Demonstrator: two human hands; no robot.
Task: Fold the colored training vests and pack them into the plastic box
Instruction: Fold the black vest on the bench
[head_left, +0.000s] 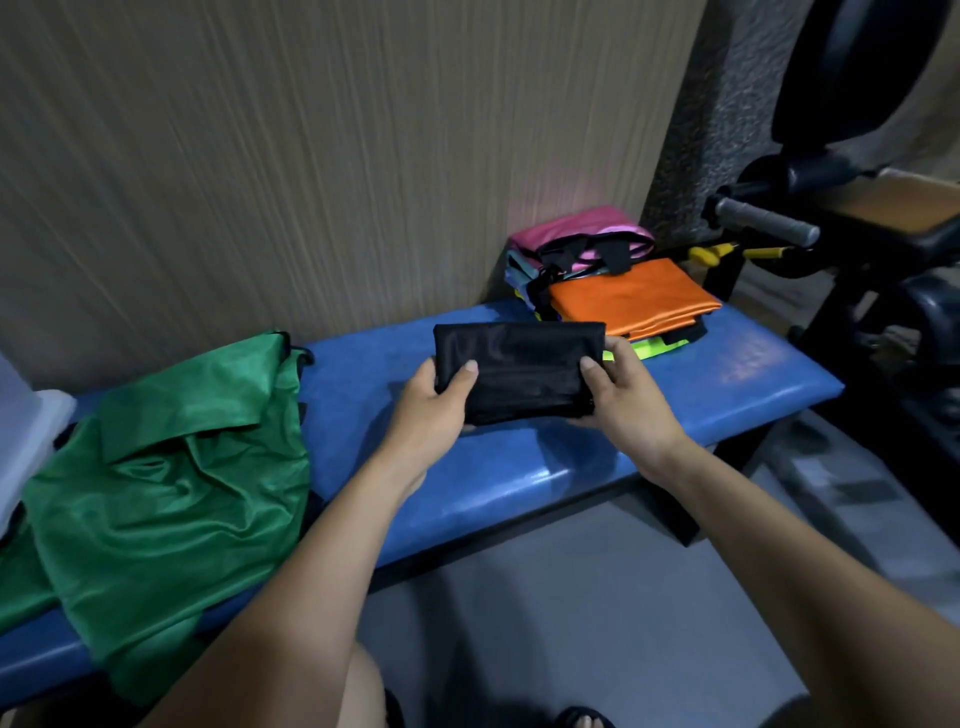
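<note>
A: Nearest to you are your own forearms, reaching out over the grey floor (597, 597) with a sandalled toe at the bottom edge. Where do your hands sit?

B: Your left hand (434, 402) grips the left end of the folded black vest (514, 371), thumb on top; your right hand (623, 387) grips the right end the same way. You hold it flat and folded into a rectangle, just above the middle of the blue bench (519, 483).

A: And your room along the edges?

B: Bare blue padding shows in front of the vest up to the bench's near edge, and to its right up to the far corner. On your left the loose green vest (171, 467) spills over the near edge — beside it, at the frame's left border, a corner of the plastic box (26, 431). Behind your right hand lies a stack of vests, the orange vest (631, 299) in front and a pink vest (582, 231) against the wall. Black gym equipment (857, 234) stands close past the bench's right end.

A: Any writing?

B: None you can read; the black fabric shows only faint, blurred marks.
</note>
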